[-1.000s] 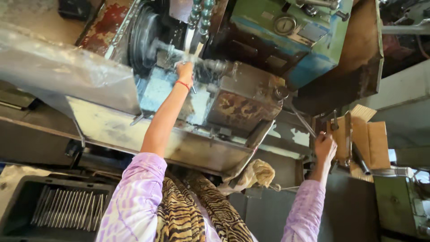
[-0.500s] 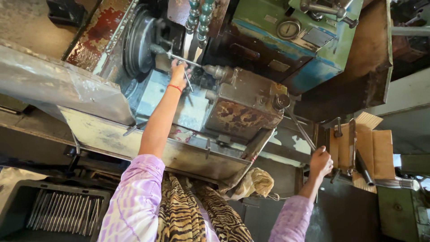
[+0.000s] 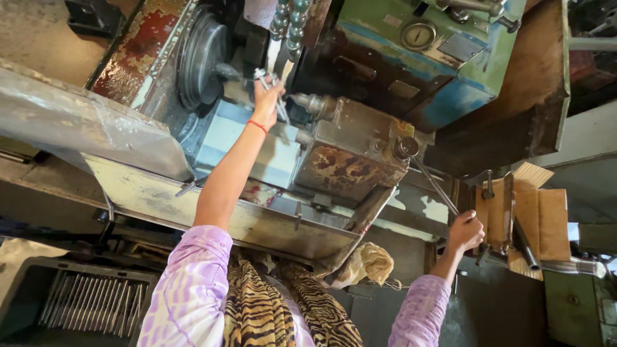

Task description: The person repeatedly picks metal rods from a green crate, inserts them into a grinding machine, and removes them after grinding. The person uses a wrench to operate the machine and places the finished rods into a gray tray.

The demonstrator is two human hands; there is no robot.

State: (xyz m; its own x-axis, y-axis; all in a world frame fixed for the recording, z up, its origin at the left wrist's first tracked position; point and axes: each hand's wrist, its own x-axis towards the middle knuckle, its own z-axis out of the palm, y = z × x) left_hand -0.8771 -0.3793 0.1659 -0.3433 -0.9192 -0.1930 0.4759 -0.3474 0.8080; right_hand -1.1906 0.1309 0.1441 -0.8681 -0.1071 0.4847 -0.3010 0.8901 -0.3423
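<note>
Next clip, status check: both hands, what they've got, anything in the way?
Left hand up at the dark round chuck, grip shut on a thin shiny metal rod. Right hand shut on the long grey steel lever. Nothing between hand and chuck.

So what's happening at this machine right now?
A person stands at a worn metal lathe. The left hand is stretched up to the chuck, gripping a thin metal rod near it. The right hand grips the end of a long lever on the machine's side. A tray of similar rods sits at lower left, and a rag hangs below the bed.
</note>
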